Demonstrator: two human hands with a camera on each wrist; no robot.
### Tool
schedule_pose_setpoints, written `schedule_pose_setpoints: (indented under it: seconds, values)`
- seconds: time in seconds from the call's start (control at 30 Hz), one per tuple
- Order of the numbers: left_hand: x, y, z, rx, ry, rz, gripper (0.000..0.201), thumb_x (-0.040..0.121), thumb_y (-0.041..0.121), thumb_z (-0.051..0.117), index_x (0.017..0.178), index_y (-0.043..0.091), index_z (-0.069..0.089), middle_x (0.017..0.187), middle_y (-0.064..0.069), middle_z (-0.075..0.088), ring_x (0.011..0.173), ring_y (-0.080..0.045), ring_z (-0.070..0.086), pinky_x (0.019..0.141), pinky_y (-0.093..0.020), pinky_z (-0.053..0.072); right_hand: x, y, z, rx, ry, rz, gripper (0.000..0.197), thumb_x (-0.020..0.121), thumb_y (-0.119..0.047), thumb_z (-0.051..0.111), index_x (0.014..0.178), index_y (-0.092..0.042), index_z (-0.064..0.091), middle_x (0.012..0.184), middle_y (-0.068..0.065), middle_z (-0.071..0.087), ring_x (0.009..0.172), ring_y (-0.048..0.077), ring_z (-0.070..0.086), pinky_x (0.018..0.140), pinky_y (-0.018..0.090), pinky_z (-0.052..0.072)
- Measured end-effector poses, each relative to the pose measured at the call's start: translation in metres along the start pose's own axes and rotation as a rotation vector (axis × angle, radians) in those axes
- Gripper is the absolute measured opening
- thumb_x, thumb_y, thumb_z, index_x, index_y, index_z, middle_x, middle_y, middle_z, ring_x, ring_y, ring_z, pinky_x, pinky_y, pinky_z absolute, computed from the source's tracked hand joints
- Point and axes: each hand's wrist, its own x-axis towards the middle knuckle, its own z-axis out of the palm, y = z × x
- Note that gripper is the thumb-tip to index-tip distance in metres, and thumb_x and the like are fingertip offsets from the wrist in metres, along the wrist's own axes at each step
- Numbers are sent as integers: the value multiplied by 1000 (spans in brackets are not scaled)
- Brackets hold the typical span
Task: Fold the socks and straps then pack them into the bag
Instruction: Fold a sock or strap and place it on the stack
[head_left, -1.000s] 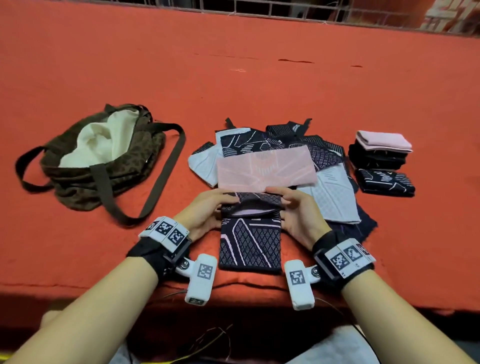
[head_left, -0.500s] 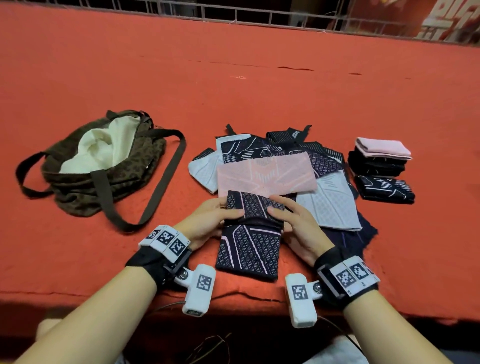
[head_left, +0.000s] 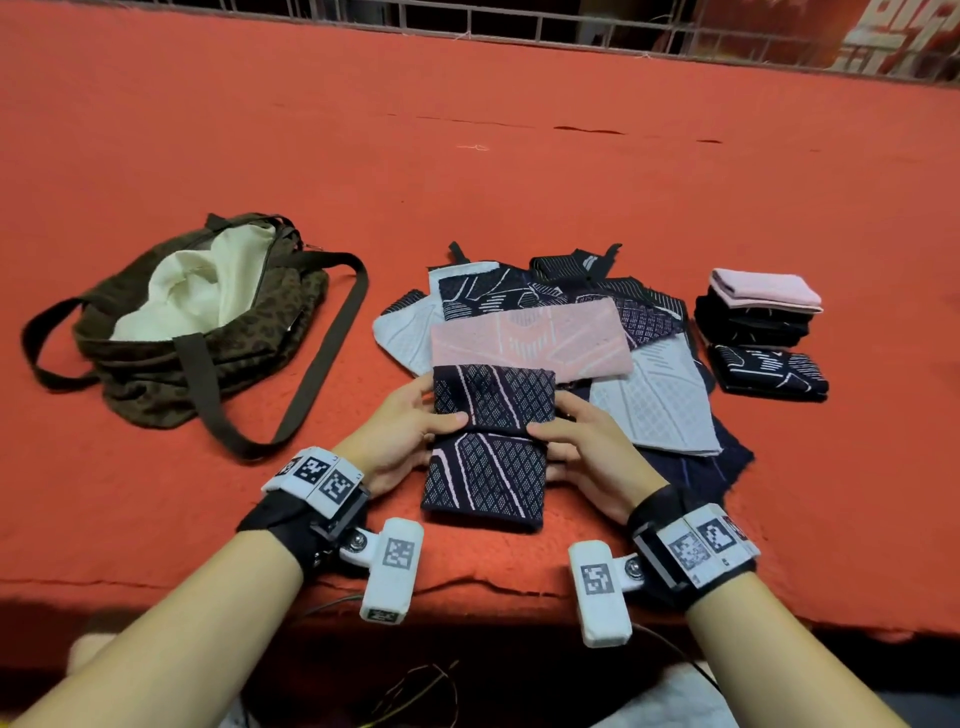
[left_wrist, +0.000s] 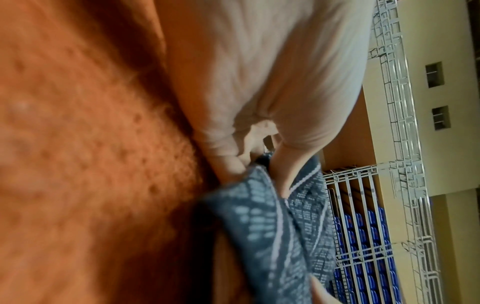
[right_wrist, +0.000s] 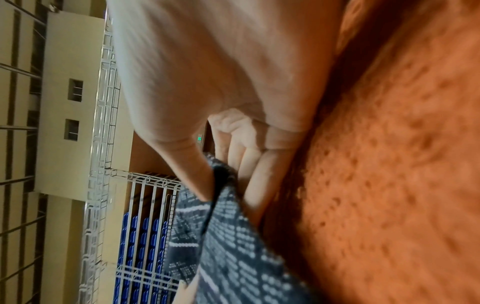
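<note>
Head view alone shows bag, folded stack.

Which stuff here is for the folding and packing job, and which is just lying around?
For the job: dark patterned sock, held by left hand and right hand; unfolded pile; folded stack; bag.

Just there: orange cloth, railing.

Both hands on dark sock, red table.
Left hand and right hand pinch its fold; bag left.
</note>
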Motion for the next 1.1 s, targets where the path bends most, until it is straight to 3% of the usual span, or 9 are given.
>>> schedule_pose_setpoints:
  seconds: [0.1,0.23,0.3,0.37,0.5,0.63,0.8,0.93,1.1]
  values:
    - [-5,10,6,4,26,24,43,89,-17,52,118,11,67,105,-8,73,81,-15,71,70,-28,62,-5,-4,5,17,-8,-77,36,94,6,57,125,-12,61,88,0,72,56,7,63,41,24,51]
    - [-8,33,18,-153,93,34,40,87,-13,35,92,8,69,74,-1,69,62,-10,61,59,-28,59,-3,-22,6,53,26,-218,37,89,18,54,117,-3,65,96,3,74,68,5,67,49,16,50]
    - [-11,43,20,-244,26,-19,37,91,8,37,81,14,72,79,-3,62,71,-19,60,74,-43,58,-2,-34,5,33,42,-249,32,90,16,55,105,-8,68,89,-1,74,64,3,66,45,14,45]
    - [-13,51,22,-193,-53,-99,39,97,35,39,94,16,73,94,-7,66,87,-27,68,80,-53,56,-2,-47,1,-2,64,-267,29,90,14,57,97,-11,70,86,-3,74,65,5,67,45,17,46]
    - [-13,63,37,-57,-126,-156,73,92,78,29,119,25,71,118,-3,74,109,-26,71,79,-52,59,-6,-64,-11,-158,79,-324,45,88,19,53,78,-18,78,109,-1,78,97,19,74,81,47,59]
    - [-7,64,59,101,10,-106,15,99,34,59,104,24,69,96,4,76,84,-12,72,60,-32,60,-9,-73,-19,-140,81,-265,36,81,11,53,92,-13,78,117,7,75,106,25,71,91,52,56]
    - [6,67,87,133,90,27,22,103,29,57,122,22,62,112,0,74,91,-16,71,54,-30,58,-17,-81,-34,162,44,-27,44,86,-45,65,117,-15,67,108,12,74,88,30,73,77,39,58]
    - [24,73,121,189,91,-1,38,104,42,48,130,14,55,122,-10,69,91,-26,71,52,-37,60,-20,-83,-49,73,98,-18,23,95,-24,67,116,-17,70,115,11,76,96,24,75,74,40,63]
    - [50,81,159,390,12,38,17,105,20,50,116,12,61,109,-8,69,88,-21,68,68,-41,62,-29,-93,-95,49,244,-79,19,98,-25,65,112,-12,69,95,3,77,82,16,73,60,31,60]
